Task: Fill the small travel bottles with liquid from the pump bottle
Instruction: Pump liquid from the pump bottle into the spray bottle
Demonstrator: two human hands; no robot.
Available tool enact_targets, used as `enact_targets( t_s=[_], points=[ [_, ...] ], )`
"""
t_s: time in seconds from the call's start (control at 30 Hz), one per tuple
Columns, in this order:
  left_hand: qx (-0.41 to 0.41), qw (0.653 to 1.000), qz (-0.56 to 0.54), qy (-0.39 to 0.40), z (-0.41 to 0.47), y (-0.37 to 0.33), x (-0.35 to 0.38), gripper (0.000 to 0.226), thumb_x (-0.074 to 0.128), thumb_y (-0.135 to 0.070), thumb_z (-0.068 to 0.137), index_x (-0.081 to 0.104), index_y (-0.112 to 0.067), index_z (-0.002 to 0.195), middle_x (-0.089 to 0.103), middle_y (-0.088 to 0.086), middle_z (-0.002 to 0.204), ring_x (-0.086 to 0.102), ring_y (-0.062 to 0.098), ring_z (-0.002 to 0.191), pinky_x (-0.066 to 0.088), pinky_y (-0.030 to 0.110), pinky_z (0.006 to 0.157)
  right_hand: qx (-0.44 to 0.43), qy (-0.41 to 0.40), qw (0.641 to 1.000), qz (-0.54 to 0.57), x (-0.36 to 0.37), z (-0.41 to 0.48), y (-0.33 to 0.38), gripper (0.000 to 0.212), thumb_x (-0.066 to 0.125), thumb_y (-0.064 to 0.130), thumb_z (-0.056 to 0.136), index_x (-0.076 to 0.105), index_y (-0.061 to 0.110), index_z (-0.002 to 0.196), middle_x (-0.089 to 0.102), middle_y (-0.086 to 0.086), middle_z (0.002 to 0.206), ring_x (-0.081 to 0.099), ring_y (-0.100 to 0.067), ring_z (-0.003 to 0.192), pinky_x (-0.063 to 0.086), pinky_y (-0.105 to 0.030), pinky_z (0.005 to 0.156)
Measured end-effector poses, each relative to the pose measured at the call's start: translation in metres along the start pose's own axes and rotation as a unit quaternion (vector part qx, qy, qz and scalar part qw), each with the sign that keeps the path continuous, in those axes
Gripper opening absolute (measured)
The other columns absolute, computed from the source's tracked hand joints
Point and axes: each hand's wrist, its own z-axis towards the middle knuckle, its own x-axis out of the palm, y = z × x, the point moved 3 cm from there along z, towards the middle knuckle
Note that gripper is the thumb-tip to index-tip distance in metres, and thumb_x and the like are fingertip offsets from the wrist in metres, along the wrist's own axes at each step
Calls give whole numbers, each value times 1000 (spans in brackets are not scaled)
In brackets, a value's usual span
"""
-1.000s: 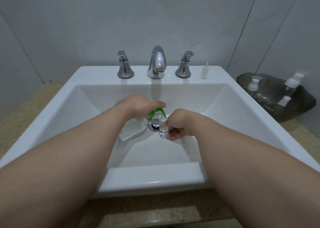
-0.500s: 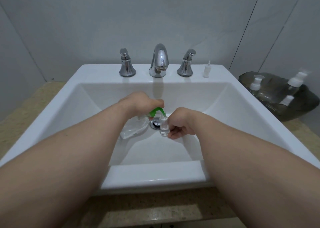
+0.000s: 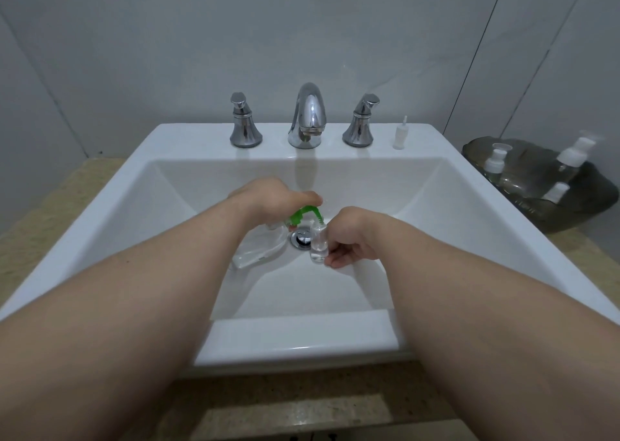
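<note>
Over the white sink (image 3: 446,205), my left hand (image 3: 268,199) grips a clear pump bottle (image 3: 258,249) tilted on its side, fingers on its green pump head (image 3: 303,215). The green nozzle points down onto the open neck of a small clear travel bottle (image 3: 318,244), which stands upright beside the drain and holds some clear liquid. My right hand (image 3: 352,239) holds this small bottle from the right, fingers curled round its lower part. A small white pump cap (image 3: 401,134) stands on the sink ledge at the back right.
A chrome faucet (image 3: 308,118) with two handles (image 3: 245,121) (image 3: 360,121) stands at the back of the sink. The chrome drain (image 3: 302,237) lies just left of the small bottle. To the right, a dark tray (image 3: 570,212) holds three clear bottles with white pump tops (image 3: 495,158).
Both hands stay in place over the drain with the nozzle on the small bottle. Only the camera view has shifted slightly.
</note>
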Motion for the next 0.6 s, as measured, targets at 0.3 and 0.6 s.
enact_targets(
  t_s=[0.3,0.6],
  points=[
    [-4,1000,1,-2,1,1,0,62,68,-76,55,73,-15,68,77,8,76,61,27,67,50,35,73,-1,7,1000,0,0,-2,1,6,59,4,99,62,0,102,62,-12,79,61,-18,63,58,-30,74],
    [-4,1000,12,-8,0,3,0,73,67,-89,61,74,-17,68,71,3,72,64,26,71,54,36,82,1,3,1000,2,0,0,0,7,56,2,100,61,-1,104,61,-13,77,61,-18,60,58,-30,68]
  ],
)
